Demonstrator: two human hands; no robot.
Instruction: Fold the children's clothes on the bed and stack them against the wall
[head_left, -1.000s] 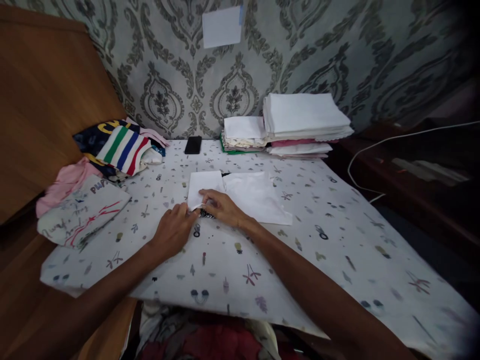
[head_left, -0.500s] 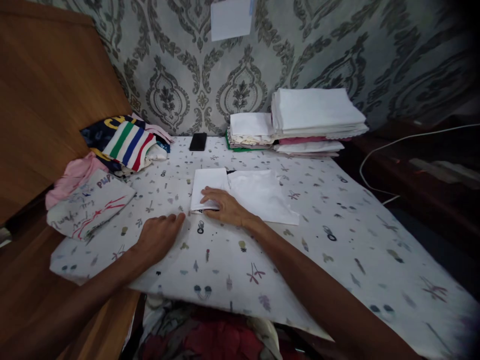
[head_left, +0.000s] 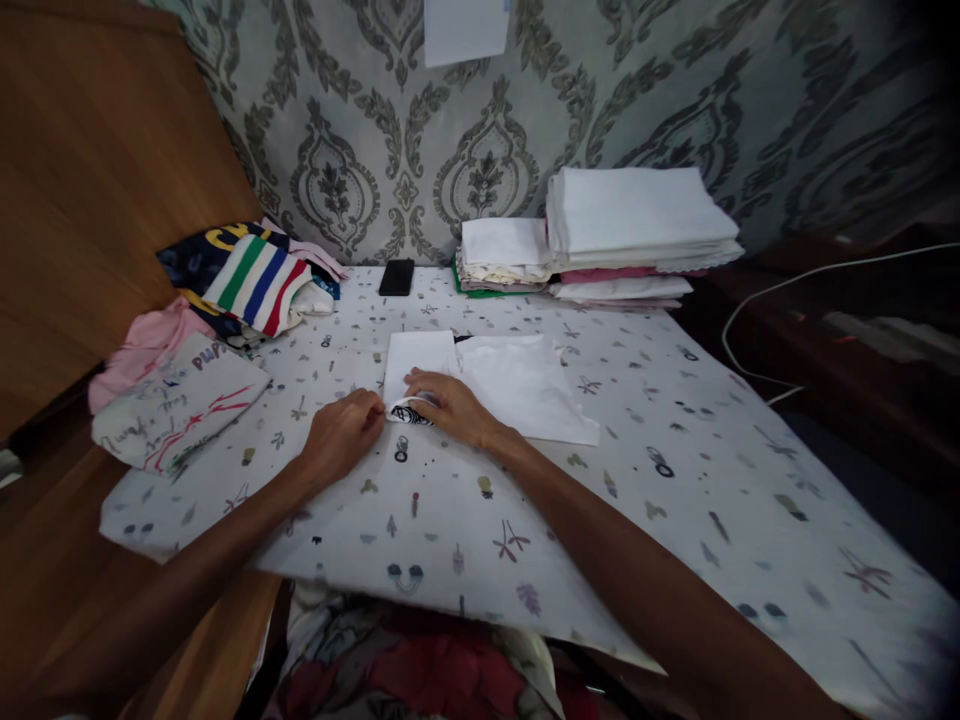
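A partly folded white garment (head_left: 517, 385) lies on the patterned cloth. Its left part is doubled over into a flat panel, and a black print shows under the raised near edge. My left hand (head_left: 343, 432) pinches the panel's near left corner between thumb and finger. My right hand (head_left: 450, 405) is curled over the near edge of the same panel, thumb below and fingers on top, gripping the lifted layer. The fabric between both hands is bunched up slightly.
Folded white cloths (head_left: 630, 215) form a tall stack at the back right, beside a smaller stack (head_left: 502, 245). A dark phone (head_left: 396, 278) lies near the wall. Loose clothes, including a striped one (head_left: 259, 285) and a printed one (head_left: 180, 405), lie left. A white cable (head_left: 750, 300) hangs right.
My left hand has moved right and taken hold of the garment's near left corner. The near edge is now lifted, baring more black print. My right hand has stayed nearly in place.
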